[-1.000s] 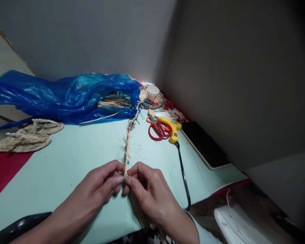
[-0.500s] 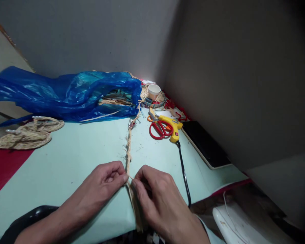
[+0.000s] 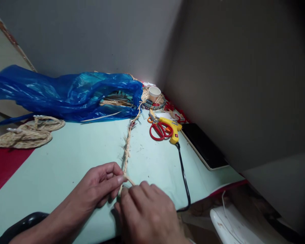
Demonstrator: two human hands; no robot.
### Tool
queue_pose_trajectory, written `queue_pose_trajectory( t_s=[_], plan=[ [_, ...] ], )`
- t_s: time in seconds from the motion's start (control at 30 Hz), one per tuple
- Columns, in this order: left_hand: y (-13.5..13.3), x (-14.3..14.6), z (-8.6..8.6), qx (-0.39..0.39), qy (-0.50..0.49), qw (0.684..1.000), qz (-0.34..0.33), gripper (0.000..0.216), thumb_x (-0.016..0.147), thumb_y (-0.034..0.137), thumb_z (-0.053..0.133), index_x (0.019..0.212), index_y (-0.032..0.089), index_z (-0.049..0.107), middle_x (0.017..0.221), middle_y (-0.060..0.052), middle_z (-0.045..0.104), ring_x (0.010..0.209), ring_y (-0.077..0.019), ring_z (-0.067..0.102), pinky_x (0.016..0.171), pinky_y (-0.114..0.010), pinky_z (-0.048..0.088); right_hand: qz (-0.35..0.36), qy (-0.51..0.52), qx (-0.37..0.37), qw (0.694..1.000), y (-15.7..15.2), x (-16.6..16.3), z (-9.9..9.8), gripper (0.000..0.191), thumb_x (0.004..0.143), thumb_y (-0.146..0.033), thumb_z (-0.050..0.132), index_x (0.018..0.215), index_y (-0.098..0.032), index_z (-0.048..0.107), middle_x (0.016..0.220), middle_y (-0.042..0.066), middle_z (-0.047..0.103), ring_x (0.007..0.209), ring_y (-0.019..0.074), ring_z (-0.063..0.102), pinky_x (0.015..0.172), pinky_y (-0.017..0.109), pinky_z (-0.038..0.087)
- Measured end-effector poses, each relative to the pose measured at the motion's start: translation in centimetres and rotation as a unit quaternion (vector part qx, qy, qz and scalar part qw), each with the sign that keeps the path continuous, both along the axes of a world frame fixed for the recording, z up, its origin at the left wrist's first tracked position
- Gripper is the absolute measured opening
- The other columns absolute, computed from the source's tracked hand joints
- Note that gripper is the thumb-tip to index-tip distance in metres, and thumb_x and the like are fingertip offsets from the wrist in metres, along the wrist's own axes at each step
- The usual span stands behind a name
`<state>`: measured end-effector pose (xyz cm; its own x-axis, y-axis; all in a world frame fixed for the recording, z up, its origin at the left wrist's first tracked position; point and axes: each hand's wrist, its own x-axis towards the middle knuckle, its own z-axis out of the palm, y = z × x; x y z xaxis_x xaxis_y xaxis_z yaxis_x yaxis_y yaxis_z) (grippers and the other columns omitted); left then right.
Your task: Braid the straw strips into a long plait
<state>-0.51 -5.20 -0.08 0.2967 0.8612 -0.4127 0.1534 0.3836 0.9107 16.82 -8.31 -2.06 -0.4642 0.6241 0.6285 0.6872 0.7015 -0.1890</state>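
A pale straw-like braid runs down the table from the blue bag towards me, with loose fibre ends sticking out along its sides. My left hand pinches the braid's near end between thumb and forefinger. Below and to the right of it, my right hand is closed with its back turned up, around the loose strands. One strand stretches from the braid to the right hand's knuckles. The right fingertips and the strands' lower ends are hidden beneath that hand.
At the back lies a blue plastic bag with dry strips inside. Woven sandals rest at the left. Red-handled scissors, a yellow glue gun with a black cord, and a dark tablet lie right. A white cup stands behind.
My right hand has moved down and left, turning its back up over the strands. My left hand has shifted slightly left with the braid's near end.
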Motion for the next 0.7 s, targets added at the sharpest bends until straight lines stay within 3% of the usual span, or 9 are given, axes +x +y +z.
queue_pose_trajectory(
  t_s=[0.1, 0.2, 0.27, 0.47, 0.6, 0.7],
  plan=[
    [0.0, 0.1, 0.3, 0.066, 0.028, 0.997, -0.007, 0.031, 0.084, 0.05, 0.065, 0.075, 0.021, 0.058, 0.057, 0.007, 0.049, 0.058, -0.0132, 0.04, 0.057, -0.027, 0.03, -0.01, 0.084, -0.17, 0.982, 1.4, 1.0, 1.8, 0.014, 0.101, -0.024, 0.053, 0.095, -0.017, 0.063, 0.086, 0.007, 0.065, 0.078, 0.0214, 0.059, 0.069, 0.034, 0.045],
    [-0.2, 0.2, 0.6, 0.099, 0.056, 0.993, 0.002, 0.03, 0.086, 0.048, 0.064, 0.076, 0.021, 0.058, 0.061, 0.006, 0.05, 0.063, -0.0152, 0.045, 0.06, -0.028, 0.033, 0.032, 0.148, -0.389, 0.909, 2.7, 1.3, 2.9, 0.016, 0.103, -0.028, 0.051, 0.099, -0.019, 0.063, 0.091, 0.003, 0.067, 0.082, 0.0175, 0.06, 0.072, 0.029, 0.045],
    [-0.5, 0.2, 0.6, 0.105, 0.074, 0.992, 0.006, 0.028, 0.087, 0.047, 0.064, 0.077, 0.022, 0.058, 0.064, 0.006, 0.05, 0.064, -0.0158, 0.046, 0.06, -0.028, 0.034, 0.067, 0.175, -0.455, 0.87, 3.3, 1.2, 2.9, 0.018, 0.104, -0.029, 0.049, 0.094, -0.02, 0.061, 0.084, 0.0, 0.066, 0.076, 0.0144, 0.057, 0.069, 0.027, 0.042],
    [-1.0, -0.2, 0.4, 0.158, 0.176, 0.971, -0.025, 0.028, 0.094, 0.045, 0.052, 0.077, 0.023, 0.059, 0.067, 0.003, 0.057, 0.066, -0.0176, 0.052, 0.062, -0.029, 0.038, 0.059, 0.275, -0.492, 0.824, 3.6, 0.4, 1.5, 0.018, 0.096, -0.026, 0.057, 0.08, -0.017, 0.059, 0.068, -0.003, 0.056, 0.064, 0.0115, 0.048, 0.059, 0.024, 0.035],
    [-1.4, -0.4, 0.7, 0.168, 0.215, 0.962, -0.007, 0.031, 0.092, 0.047, 0.054, 0.073, 0.024, 0.061, 0.063, 0.004, 0.058, 0.063, -0.0175, 0.054, 0.059, -0.028, 0.039, 0.029, 0.295, -0.487, 0.822, 3.2, 0.0, 1.3, 0.017, 0.09, -0.023, 0.062, 0.074, -0.017, 0.058, 0.06, -0.005, 0.05, 0.058, 0.0109, 0.044, 0.054, 0.023, 0.031],
    [-2.4, -0.3, 0.6, 0.225, 0.251, 0.941, 0.036, 0.032, 0.095, 0.045, 0.053, 0.071, 0.024, 0.06, 0.062, 0.004, 0.059, 0.061, -0.0168, 0.056, 0.057, -0.027, 0.041, 0.01, 0.29, -0.48, 0.828, 3.0, -0.3, 1.4, 0.018, 0.09, -0.024, 0.06, 0.074, -0.017, 0.059, 0.062, -0.002, 0.055, 0.058, 0.0115, 0.045, 0.055, 0.024, 0.032]
  ],
)
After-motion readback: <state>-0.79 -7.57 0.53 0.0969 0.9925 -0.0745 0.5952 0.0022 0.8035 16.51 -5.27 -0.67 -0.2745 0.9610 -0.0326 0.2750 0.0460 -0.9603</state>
